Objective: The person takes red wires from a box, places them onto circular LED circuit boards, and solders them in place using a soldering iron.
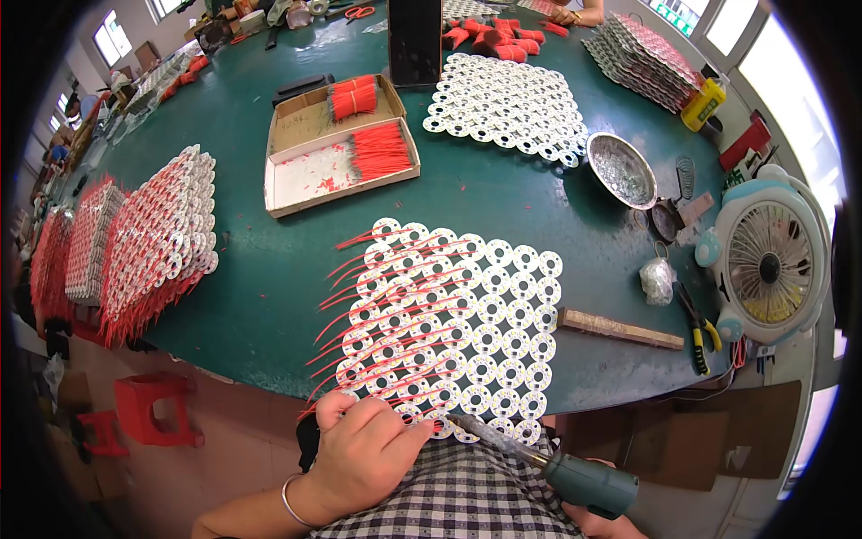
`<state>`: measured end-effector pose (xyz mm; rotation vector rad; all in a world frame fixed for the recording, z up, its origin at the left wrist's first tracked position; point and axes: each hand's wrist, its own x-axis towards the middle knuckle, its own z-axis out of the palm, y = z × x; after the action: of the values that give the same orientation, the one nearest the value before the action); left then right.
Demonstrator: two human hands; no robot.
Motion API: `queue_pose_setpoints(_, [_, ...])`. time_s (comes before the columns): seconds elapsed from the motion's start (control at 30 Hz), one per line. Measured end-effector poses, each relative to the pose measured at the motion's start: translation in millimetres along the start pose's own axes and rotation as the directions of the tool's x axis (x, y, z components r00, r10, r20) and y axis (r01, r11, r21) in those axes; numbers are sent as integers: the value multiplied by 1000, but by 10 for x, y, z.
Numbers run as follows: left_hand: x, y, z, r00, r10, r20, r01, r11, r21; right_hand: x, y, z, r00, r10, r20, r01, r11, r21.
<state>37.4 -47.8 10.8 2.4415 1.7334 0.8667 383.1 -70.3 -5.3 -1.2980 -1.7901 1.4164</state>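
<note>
A panel of white ring-shaped circuit boards [491, 309] lies at the table's near edge, with red wires [346, 310] fanning left from its left and middle columns. My left hand [368, 454] is closed in a pinch over the panel's bottom row. A red wire end shows at its fingertips. In my right hand [600, 524] is a green-handled soldering iron [588, 483], and the hand is mostly hidden behind the handle. The iron's tip points left and meets the bottom row, just right of my left fingertips.
A box of cut red wires [310, 193] stands beyond the panel. More ring-board panels [507, 103] lie behind, and wired stacks [162, 238] stand at left. On the right are a metal bowl [621, 171], wooden bar [620, 329], pliers [699, 328] and fan [768, 265]. Another person's hand [575, 16] shows far back.
</note>
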Motion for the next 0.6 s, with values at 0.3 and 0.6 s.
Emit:
queue_pose_setpoints(0.3, [3, 10, -11, 999, -7, 46, 8, 1000, -21, 103, -52, -9, 996, -48, 74, 50, 998, -23])
queue_pose_setpoints(0.6, [6, 37, -10, 998, -24, 53, 25, 1000, -13, 154, -151, -92, 982, -118, 150, 147, 968, -201])
